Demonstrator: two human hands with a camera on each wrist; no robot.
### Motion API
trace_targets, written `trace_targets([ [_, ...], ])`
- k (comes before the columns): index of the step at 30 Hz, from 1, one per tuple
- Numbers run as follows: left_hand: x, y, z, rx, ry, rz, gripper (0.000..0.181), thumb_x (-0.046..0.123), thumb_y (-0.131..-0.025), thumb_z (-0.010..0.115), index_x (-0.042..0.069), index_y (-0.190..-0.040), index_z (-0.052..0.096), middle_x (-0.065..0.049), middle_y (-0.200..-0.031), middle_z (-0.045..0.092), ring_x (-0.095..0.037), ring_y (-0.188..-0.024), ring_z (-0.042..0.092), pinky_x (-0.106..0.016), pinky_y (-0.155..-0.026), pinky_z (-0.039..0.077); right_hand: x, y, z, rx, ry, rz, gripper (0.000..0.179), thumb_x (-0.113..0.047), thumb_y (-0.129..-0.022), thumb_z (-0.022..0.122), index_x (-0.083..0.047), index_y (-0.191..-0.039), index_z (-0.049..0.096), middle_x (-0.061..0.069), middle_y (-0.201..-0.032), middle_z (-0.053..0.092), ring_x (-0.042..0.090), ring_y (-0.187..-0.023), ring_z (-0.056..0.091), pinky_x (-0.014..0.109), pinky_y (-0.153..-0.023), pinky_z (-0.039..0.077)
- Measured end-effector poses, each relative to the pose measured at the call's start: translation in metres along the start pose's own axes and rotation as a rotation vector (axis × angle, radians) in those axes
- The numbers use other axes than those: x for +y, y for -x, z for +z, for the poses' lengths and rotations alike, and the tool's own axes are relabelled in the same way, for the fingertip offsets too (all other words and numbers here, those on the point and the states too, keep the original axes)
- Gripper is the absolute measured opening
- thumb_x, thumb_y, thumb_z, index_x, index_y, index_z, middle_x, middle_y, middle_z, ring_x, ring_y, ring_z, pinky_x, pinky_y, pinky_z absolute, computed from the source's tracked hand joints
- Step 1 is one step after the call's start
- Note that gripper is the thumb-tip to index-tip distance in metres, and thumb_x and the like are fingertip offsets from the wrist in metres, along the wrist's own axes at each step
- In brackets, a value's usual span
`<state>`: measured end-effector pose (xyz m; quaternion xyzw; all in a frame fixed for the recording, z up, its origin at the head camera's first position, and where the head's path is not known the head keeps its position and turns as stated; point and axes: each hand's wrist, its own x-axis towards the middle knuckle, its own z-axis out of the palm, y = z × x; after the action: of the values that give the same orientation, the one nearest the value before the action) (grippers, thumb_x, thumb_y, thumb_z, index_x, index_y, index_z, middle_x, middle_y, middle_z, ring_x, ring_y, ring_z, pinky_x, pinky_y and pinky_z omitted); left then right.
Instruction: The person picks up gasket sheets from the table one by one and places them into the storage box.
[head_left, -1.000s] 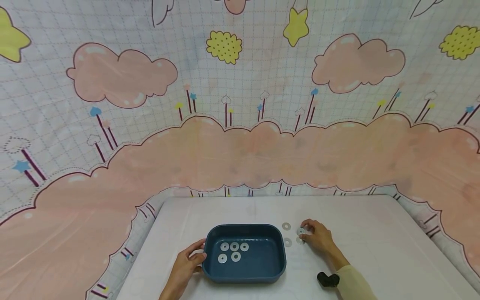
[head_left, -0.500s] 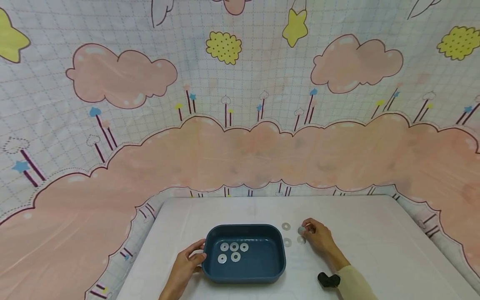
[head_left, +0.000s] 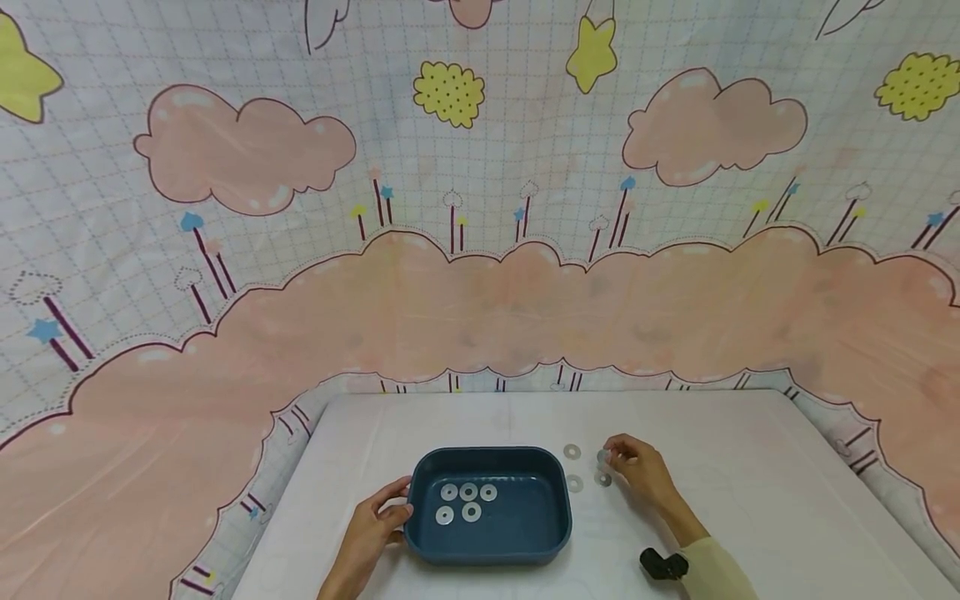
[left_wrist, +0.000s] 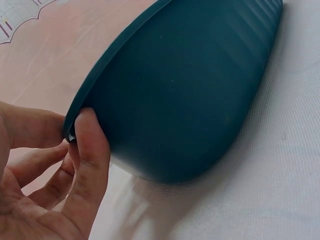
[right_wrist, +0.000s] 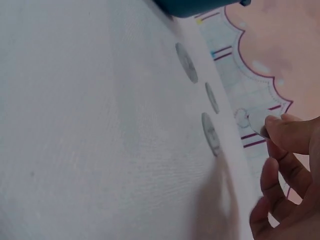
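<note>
A dark blue rectangular tray (head_left: 487, 552) sits on the white table with several flat metal washers (head_left: 445, 516) inside, towards its left. My left hand (head_left: 371, 525) pinches the tray's left rim between thumb and finger, as the left wrist view also shows with the tray wall (left_wrist: 175, 90). Right of the tray, my right hand (head_left: 641, 475) pinches one washer (right_wrist: 257, 123) by its edge, raised off the table. Below and beside that hand, three more washers lie flat: a far one (head_left: 572, 452), a near left one (head_left: 574, 483) and a near right one (head_left: 603, 479).
A black device (head_left: 663, 564) is on the right wrist, beside a pale yellow sleeve (head_left: 712, 571). The white table (head_left: 750, 483) extends to the right of that hand. Behind it hangs a cloth (head_left: 487, 308) printed with clouds and stars.
My right hand, pinching the washer, has shifted slightly up and right, so the near right washer beneath is more visible. The left hand and tray stay in place.
</note>
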<state>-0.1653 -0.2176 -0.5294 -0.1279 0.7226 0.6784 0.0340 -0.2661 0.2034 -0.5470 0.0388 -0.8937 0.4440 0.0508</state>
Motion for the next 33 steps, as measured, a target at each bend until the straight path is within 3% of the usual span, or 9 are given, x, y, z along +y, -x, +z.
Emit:
trace_targets([
  [4,0.0,0.0,0.0,0.002,0.0,0.001,0.049,0.001,-0.091,0.061,0.003,-0.139,0.053,-0.014,-0.124,0.053,-0.021,-0.09,0.063,-0.032,-0.063,0.054,-0.006,0.003,-0.003,0.009,-0.047,-0.003,0.013,-0.004,-0.09,0.066,-0.008,-0.103,0.067,0.008,-0.095,0.065,0.019,-0.087,0.06,0.022,-0.066,0.048],
  [10,-0.001,-0.001,0.0,0.007,-0.001,0.0,0.049,0.001,-0.091,0.061,0.003,-0.139,0.053,-0.015,-0.124,0.053,-0.022,-0.09,0.063,-0.032,-0.063,0.054,-0.009,0.008,-0.005,-0.011,-0.161,0.064,0.015,-0.004,-0.092,0.064,-0.006,-0.107,0.066,0.013,-0.101,0.064,0.017,-0.079,0.063,0.023,-0.06,0.051],
  [33,0.001,0.002,0.0,-0.007,0.015,-0.001,0.049,0.004,-0.092,0.062,0.004,-0.14,0.052,-0.014,-0.125,0.052,-0.02,-0.092,0.063,-0.031,-0.063,0.053,-0.045,0.033,-0.014,-0.063,-0.408,0.154,0.025,-0.002,-0.091,0.063,0.002,-0.116,0.065,0.012,-0.099,0.066,0.014,-0.079,0.07,0.026,-0.066,0.057],
])
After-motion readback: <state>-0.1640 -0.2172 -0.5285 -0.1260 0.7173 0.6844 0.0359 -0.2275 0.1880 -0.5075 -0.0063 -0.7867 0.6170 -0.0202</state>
